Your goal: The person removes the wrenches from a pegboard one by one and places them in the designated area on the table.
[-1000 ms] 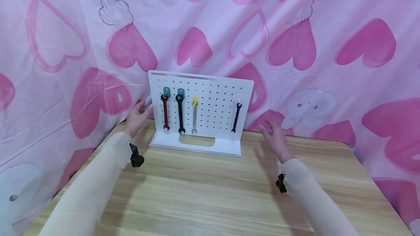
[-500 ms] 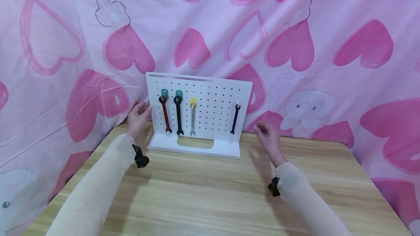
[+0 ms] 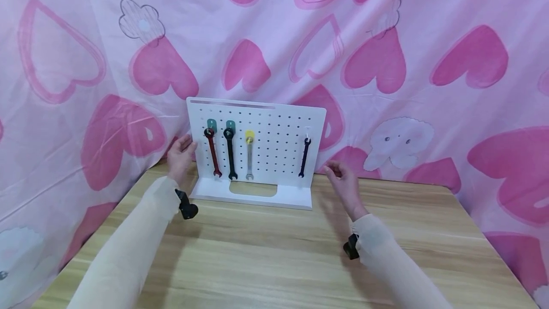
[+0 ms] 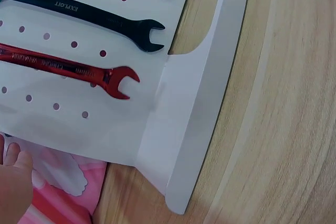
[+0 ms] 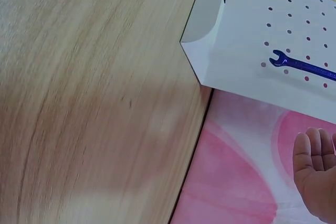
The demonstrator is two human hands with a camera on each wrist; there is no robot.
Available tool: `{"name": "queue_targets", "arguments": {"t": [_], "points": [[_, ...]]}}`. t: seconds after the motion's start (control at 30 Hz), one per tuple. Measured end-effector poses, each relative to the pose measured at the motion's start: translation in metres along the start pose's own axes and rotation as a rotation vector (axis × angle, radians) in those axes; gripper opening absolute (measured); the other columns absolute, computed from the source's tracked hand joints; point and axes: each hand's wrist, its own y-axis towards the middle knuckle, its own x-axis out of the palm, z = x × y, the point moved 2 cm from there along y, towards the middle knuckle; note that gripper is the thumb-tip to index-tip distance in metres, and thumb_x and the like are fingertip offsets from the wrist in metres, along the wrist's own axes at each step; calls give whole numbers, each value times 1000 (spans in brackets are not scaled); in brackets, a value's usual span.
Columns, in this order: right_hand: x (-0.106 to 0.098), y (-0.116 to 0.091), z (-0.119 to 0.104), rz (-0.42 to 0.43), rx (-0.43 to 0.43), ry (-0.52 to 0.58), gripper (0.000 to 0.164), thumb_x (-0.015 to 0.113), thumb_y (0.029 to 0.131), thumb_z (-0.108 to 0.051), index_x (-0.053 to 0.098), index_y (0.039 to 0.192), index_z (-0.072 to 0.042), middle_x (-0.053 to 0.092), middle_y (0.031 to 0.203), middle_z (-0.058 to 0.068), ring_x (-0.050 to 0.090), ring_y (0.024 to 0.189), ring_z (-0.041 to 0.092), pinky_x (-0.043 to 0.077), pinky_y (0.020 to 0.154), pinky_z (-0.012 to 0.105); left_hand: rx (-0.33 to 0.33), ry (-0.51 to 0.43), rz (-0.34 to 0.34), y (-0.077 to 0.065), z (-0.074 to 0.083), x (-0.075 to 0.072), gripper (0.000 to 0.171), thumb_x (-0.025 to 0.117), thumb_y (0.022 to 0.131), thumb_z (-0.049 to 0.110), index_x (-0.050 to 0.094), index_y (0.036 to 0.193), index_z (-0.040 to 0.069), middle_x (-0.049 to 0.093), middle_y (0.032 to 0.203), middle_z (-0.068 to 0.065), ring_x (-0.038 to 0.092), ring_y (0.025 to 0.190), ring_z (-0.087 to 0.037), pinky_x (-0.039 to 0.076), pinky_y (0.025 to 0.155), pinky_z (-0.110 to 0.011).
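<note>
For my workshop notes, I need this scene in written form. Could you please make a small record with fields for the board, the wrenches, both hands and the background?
Board: white pegboard, upright on a wooden table
Wrenches, left to right: red wrench, black wrench, silver wrench, purple wrench, all hanging
Left hand: by the board's left edge, nearest the red wrench; contact unclear
Right hand: beyond the right edge, nearest the purple wrench
Held: nothing visible in either hand
Background: pink cloth with hearts
</note>
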Motion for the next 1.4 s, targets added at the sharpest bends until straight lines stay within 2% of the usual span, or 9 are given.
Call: {"name": "queue_targets", "arguments": {"t": [0.1, 0.33, 0.5, 0.73, 0.93, 1.07, 1.3, 1.4], "points": [[3, -1, -1, 7, 5, 7, 29, 59, 93, -13, 59, 118, 2, 63, 113, 19, 54, 96, 19, 43, 75, 8, -1, -20, 1, 1, -2, 1, 53, 53, 96, 26, 35, 145, 16, 37, 149, -4, 38, 134, -18, 32, 110, -31], [7, -1, -4, 20, -6, 43, 30, 62, 91, -10, 60, 117, 3, 63, 112, 19, 54, 90, 12, 44, 74, 9, -23, -8, 5, 4, -3, 6, 49, 54, 96, 27, 40, 142, 18, 39, 147, -4, 39, 133, -19, 33, 110, -34], [11, -3, -4, -8, 25, 51, 32, 60, 92, -14, 58, 121, 1, 62, 115, 16, 55, 96, 18, 46, 76, 11, -24, -5, 13, 4, -3, 7, 47, 55, 95, 24, 43, 140, 18, 42, 145, -5, 41, 131, -20, 33, 110, -34], [16, -5, -6, 2, 20, 76, 32, 62, 91, -16, 59, 118, 1, 63, 109, 16, 55, 94, 19, 47, 75, 13, 30, -3, 42, 5, -3, 8, 46, 59, 93, 16, 46, 137, 12, 48, 140, -9, 48, 126, -21, 38, 106, -33], [22, -5, -6, 10, -6, 83, 31, 63, 90, -14, 61, 116, 2, 64, 104, 17, 55, 87, 12, 47, 73, 12, 24, -6, 63, 6, -6, 10, 44, 60, 92, 17, 49, 135, 13, 52, 137, -8, 50, 122, -20, 40, 105, -33], [26, -3, -6, 8, -11, 95, 30, 63, 90, -13, 61, 116, 1, 64, 105, 18, 56, 88, 14, 47, 74, 12, 31, -9, 68, 7, -8, 10, 44, 61, 92, 16, 49, 134, 13, 52, 136, -8, 50, 122, -20, 40, 105, -33], [30, 1, -7, -1, 30, 92, 31, 62, 91, -16, 60, 119, -2, 63, 109, 16, 57, 95, 21, 46, 76, 12, 36, 13, 83, 9, -9, 10, 43, 61, 92, 14, 50, 134, 11, 52, 136, -9, 50, 122, -21, 40, 104, -33], [32, 2, -6, 6, 52, 105, 31, 62, 91, -16, 60, 119, -3, 63, 109, 16, 56, 94, 21, 46, 75, 11, 37, 21, 88, 8, -8, 10, 44, 61, 92, 16, 50, 133, 11, 52, 136, -9, 51, 122, -21, 41, 104, -34]]}}
